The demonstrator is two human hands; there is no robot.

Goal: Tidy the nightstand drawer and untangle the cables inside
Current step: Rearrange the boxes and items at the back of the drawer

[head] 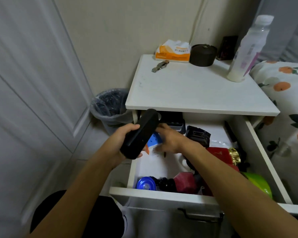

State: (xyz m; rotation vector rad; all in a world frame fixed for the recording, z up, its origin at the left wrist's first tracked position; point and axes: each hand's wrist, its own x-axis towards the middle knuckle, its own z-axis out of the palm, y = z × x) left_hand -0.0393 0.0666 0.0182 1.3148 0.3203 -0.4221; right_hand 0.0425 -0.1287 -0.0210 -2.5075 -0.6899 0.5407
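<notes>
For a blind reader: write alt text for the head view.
A person's left hand grips a long black case above an open white nightstand drawer, while the right hand reaches in toward a blue object. Tissues, a watch and a bottle sit on top.

White nightstand worktop (187, 90): tissue pack (173, 51), watch (159, 65), dark round tin (203, 55) along back edge; bottle (246, 52) right edge.

Tissue pack (172, 52) beside dark round tin (203, 54); plastic bottle (244, 54) upright; lined bin (110, 107) on floor.
</notes>
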